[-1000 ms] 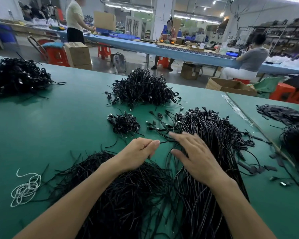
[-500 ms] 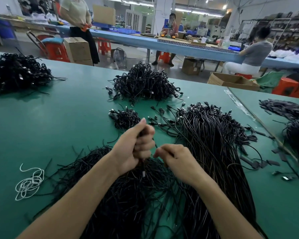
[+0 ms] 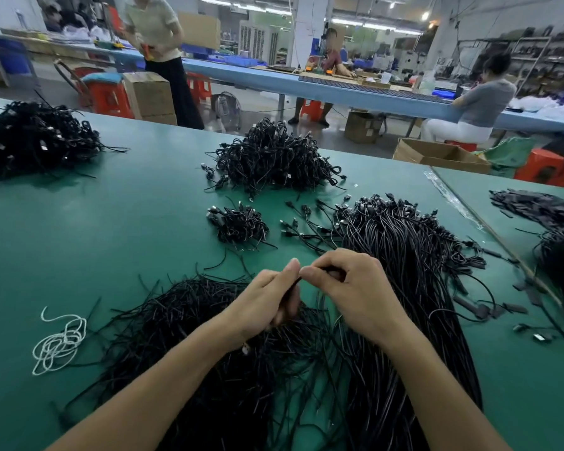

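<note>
Left hand [image 3: 267,304] and right hand [image 3: 355,288] pinch one thin black cable [image 3: 295,282] above the green surface [image 3: 111,222].
The cable runs crosswise between the near-touching thumbs, then drops through the left fist.

Matt green covering on the worktop [image 3: 111,239], smooth, with just a soft sheen under the lights. The cables [image 3: 404,271] have black plastic sheathing, and the long bundle shows glossy streaks. The plugs [image 3: 538,337] glint like metal. The white cord [image 3: 59,343] is twisted and dull. Behind are flat brown cardboard boxes [image 3: 149,92] and shiny red plastic stools [image 3: 108,99].
</note>
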Action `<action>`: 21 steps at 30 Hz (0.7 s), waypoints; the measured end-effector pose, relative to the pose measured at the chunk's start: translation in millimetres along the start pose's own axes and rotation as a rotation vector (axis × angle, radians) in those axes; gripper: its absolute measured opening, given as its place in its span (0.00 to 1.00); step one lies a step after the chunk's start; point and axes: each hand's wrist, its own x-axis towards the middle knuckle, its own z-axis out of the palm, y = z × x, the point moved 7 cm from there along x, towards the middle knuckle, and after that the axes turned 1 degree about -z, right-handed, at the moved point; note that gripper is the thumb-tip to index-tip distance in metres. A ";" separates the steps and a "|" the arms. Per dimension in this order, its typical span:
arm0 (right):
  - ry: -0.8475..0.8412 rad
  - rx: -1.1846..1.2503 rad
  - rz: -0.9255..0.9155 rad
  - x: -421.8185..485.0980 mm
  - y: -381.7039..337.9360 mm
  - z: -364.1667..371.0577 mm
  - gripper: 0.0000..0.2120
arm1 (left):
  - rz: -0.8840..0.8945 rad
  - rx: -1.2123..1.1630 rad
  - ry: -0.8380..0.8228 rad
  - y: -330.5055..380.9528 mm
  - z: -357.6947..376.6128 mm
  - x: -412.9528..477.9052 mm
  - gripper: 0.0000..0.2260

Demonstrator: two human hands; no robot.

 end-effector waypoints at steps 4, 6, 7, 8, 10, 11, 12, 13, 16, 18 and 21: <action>0.032 0.255 0.099 -4.2 10.1 12.2 0.16 | -0.119 -0.416 -0.210 5.7 11.2 -4.3 0.27; -0.043 0.260 0.181 -8.2 17.6 23.5 0.16 | -0.075 -0.728 -0.220 17.5 7.6 1.0 0.24; -0.101 0.200 0.206 -11.0 19.8 29.3 0.15 | -0.046 -0.881 -0.172 22.0 2.2 5.2 0.22; -0.166 0.124 0.213 -14.4 20.6 34.6 0.13 | -0.016 -1.000 -0.092 23.2 -5.9 9.6 0.21; -0.285 0.031 0.191 -19.9 17.5 43.7 0.12 | 0.057 -1.057 0.108 19.0 -23.2 16.9 0.20; -0.317 0.015 0.173 -21.1 14.9 45.6 0.11 | 0.098 -0.966 0.188 17.2 -27.9 18.6 0.19; -0.332 0.011 0.156 -21.4 12.1 45.7 0.10 | 0.132 -0.811 0.247 15.3 -29.6 19.2 0.18; -0.336 0.001 0.142 -20.6 8.9 44.3 0.10 | 0.171 -0.641 0.286 13.1 -29.1 18.3 0.16; -0.294 -0.072 0.106 -15.4 1.5 35.7 0.13 | 0.242 -0.167 0.320 12.8 -21.3 13.5 0.13; -0.248 -0.130 0.086 -11.1 0.4 26.2 0.12 | 0.255 0.144 0.315 18.0 -15.4 10.6 0.12; -0.156 -0.143 0.086 -4.2 4.4 7.2 0.08 | 0.111 0.255 0.166 8.7 -3.0 6.9 0.19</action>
